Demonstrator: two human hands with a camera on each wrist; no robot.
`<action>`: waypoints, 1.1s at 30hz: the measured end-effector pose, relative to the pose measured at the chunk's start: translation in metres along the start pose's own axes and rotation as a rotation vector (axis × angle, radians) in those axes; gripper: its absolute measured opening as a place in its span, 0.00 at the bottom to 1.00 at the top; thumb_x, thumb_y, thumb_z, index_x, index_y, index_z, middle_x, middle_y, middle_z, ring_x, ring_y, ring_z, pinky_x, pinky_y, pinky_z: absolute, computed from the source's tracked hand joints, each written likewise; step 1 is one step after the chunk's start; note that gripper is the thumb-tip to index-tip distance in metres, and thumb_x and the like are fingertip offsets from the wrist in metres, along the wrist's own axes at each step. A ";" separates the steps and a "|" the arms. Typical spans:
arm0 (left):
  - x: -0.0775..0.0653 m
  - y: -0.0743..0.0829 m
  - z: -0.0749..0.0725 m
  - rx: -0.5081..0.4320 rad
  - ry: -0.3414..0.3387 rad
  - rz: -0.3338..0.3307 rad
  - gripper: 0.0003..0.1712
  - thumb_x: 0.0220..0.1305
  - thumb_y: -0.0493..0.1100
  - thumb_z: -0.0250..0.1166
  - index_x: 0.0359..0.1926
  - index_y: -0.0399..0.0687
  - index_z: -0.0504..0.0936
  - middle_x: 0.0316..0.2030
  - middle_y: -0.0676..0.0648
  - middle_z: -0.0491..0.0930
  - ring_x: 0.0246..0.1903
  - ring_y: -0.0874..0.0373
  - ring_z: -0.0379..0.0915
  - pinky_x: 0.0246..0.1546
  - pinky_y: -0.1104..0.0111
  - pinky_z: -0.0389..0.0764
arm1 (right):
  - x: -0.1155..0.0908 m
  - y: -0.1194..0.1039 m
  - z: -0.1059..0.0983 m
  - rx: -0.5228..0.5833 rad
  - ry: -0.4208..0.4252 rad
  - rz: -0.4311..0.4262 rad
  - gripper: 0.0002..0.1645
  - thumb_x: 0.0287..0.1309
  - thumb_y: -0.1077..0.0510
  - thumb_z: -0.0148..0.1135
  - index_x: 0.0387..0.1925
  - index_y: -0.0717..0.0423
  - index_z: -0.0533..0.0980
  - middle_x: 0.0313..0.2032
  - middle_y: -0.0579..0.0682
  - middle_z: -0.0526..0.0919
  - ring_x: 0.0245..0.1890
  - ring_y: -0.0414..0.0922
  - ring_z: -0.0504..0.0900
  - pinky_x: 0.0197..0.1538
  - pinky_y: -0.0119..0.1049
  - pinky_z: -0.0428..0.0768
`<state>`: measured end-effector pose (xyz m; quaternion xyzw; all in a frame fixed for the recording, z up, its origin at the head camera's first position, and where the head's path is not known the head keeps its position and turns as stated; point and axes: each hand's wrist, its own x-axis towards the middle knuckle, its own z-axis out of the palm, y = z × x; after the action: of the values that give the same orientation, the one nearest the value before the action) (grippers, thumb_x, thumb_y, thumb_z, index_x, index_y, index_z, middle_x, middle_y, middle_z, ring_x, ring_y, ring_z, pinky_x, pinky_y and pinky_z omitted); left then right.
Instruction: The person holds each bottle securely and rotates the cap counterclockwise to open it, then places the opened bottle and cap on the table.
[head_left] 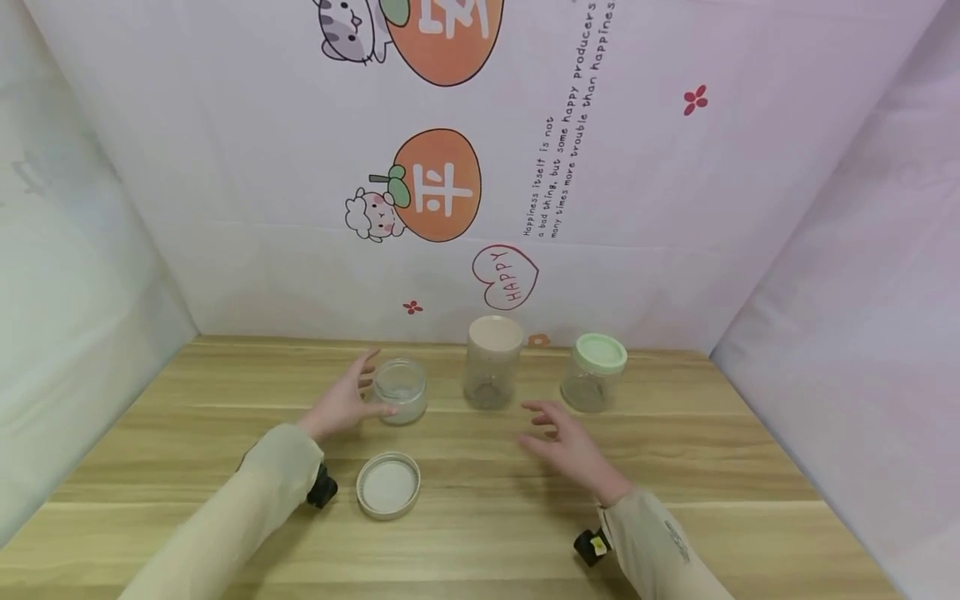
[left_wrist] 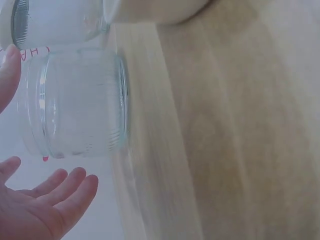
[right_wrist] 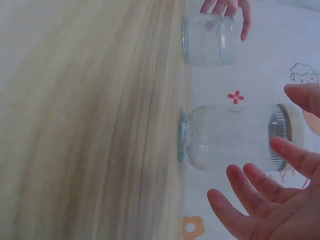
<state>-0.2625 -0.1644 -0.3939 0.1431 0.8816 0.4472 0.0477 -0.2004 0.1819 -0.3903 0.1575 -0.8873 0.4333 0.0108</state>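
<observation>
A small lidless glass jar (head_left: 402,398) stands upright on the table at centre left. My left hand (head_left: 347,404) is beside it, thumb in front and fingers behind on its left side; in the left wrist view a gap shows between the spread fingers (left_wrist: 75,192) and the glass. Over the table my right hand (head_left: 567,447) hovers with fingers loosely extended, holding nothing. Nearest to it are a tall clear jar (head_left: 489,373) with a cream lid and a shorter jar (head_left: 588,388) with a pale green lid, both upright and covered.
A round whitish lid (head_left: 388,487) lies inside up on the wooden table (head_left: 480,542), in front of the small jar and near the left sleeve. Behind the jars rises a white printed cloth (head_left: 637,275); more pale cloth hangs at both sides.
</observation>
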 end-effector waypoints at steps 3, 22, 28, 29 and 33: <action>-0.002 -0.001 0.002 -0.004 0.013 0.004 0.59 0.51 0.45 0.73 0.73 0.43 0.43 0.67 0.26 0.53 0.63 0.30 0.56 0.61 0.43 0.65 | 0.006 0.004 0.001 0.046 0.019 0.054 0.29 0.57 0.59 0.63 0.60 0.62 0.69 0.59 0.62 0.72 0.55 0.58 0.73 0.57 0.54 0.74; -0.017 -0.006 0.005 -0.080 0.057 0.049 0.50 0.55 0.41 0.70 0.71 0.37 0.49 0.66 0.26 0.54 0.64 0.30 0.56 0.61 0.45 0.66 | 0.045 0.015 0.007 0.157 0.061 0.222 0.43 0.55 0.49 0.66 0.68 0.56 0.59 0.63 0.63 0.65 0.60 0.59 0.69 0.57 0.53 0.73; -0.019 -0.010 0.007 -0.100 0.064 0.064 0.50 0.55 0.41 0.70 0.71 0.36 0.50 0.66 0.27 0.55 0.63 0.30 0.57 0.61 0.46 0.67 | 0.063 0.016 0.013 0.143 0.096 0.236 0.52 0.49 0.46 0.71 0.69 0.58 0.55 0.64 0.64 0.64 0.61 0.60 0.68 0.60 0.54 0.71; -0.019 -0.010 0.007 -0.104 0.066 0.063 0.49 0.54 0.40 0.70 0.71 0.36 0.51 0.66 0.27 0.55 0.63 0.30 0.57 0.61 0.46 0.67 | 0.065 0.017 0.015 0.137 0.099 0.236 0.53 0.48 0.46 0.71 0.69 0.58 0.55 0.64 0.64 0.63 0.61 0.60 0.67 0.60 0.54 0.71; -0.022 -0.011 0.010 -0.103 0.073 0.068 0.48 0.54 0.39 0.70 0.70 0.36 0.52 0.65 0.27 0.56 0.62 0.31 0.59 0.60 0.46 0.68 | 0.075 0.015 0.018 0.115 0.119 0.224 0.56 0.46 0.45 0.73 0.70 0.55 0.53 0.65 0.63 0.62 0.63 0.60 0.66 0.61 0.55 0.70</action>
<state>-0.2417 -0.1697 -0.4095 0.1540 0.8532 0.4983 0.0076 -0.2741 0.1563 -0.4009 0.0318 -0.8709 0.4904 0.0060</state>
